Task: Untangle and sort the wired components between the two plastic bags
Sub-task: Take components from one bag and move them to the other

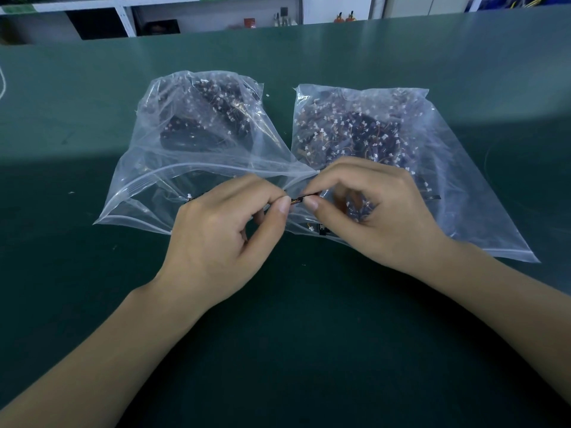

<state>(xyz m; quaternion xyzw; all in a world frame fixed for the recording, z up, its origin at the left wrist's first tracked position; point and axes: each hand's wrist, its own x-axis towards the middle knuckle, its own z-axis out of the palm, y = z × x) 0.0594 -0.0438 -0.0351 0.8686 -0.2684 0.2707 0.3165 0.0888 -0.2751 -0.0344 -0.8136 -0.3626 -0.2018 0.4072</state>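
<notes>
Two clear zip bags lie side by side on the green table. The left bag (145, 168) holds dark bundles of wired components with small white connectors. The right bag (448, 168) holds a looser tangle of the same parts. Between the bag mouths, my left hand (222, 233) and my right hand (374, 211) pinch the two ends of one thin wired component (298, 199) with thumb and forefinger. A small white connector (189, 196) shows just behind my left hand. Loose parts (318, 228) lie at the right bag's mouth under my right hand.
The green table mat (278, 335) stretches all around the bags. White shelving (123, 17) with small items stands beyond the table's far edge. A white cord (3, 84) lies at the far left edge.
</notes>
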